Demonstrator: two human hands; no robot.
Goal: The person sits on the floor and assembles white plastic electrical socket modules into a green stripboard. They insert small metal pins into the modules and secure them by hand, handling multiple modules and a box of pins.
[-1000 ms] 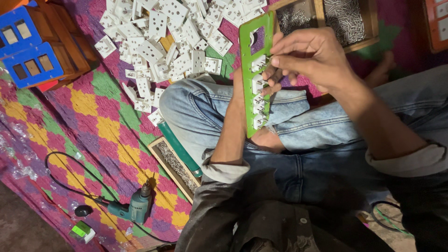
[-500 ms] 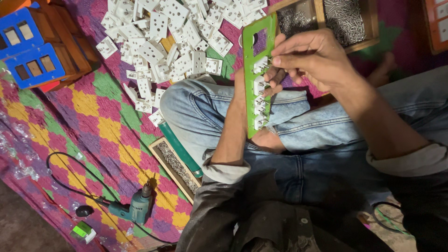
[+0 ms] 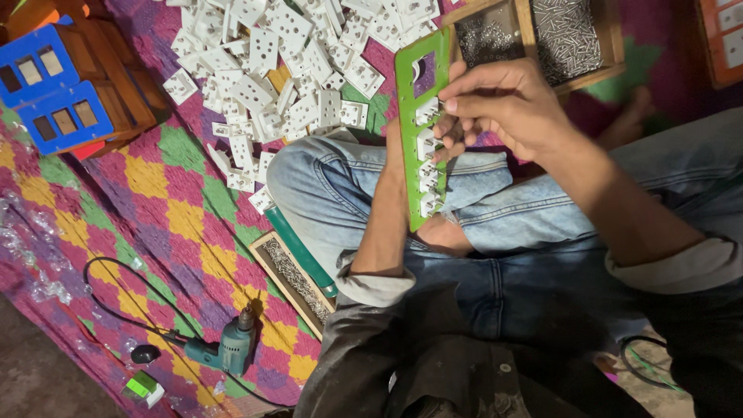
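Observation:
I sit cross-legged in jeans and hold a long green plate (image 3: 409, 77) upright over my lap. It has rectangular cut-outs, and several white socket pieces (image 3: 427, 145) are fitted in a row down it. My left hand (image 3: 393, 153) grips the plate from behind and is mostly hidden by it. My right hand (image 3: 507, 104) comes in from the right, its fingertips pinched on the white pieces near the plate's middle. The top cut-out is open.
A heap of white socket pieces (image 3: 286, 62) lies on the colourful mat (image 3: 170, 209). A wooden tray of screws (image 3: 569, 31) sits beyond my knee, a smaller screw tray (image 3: 294, 280) by my left leg. Blue plates (image 3: 54, 97), a teal drill (image 3: 231, 350).
My right fingers have shifted slightly along the row of white pieces. The green plate and my left hand stay almost where they were.

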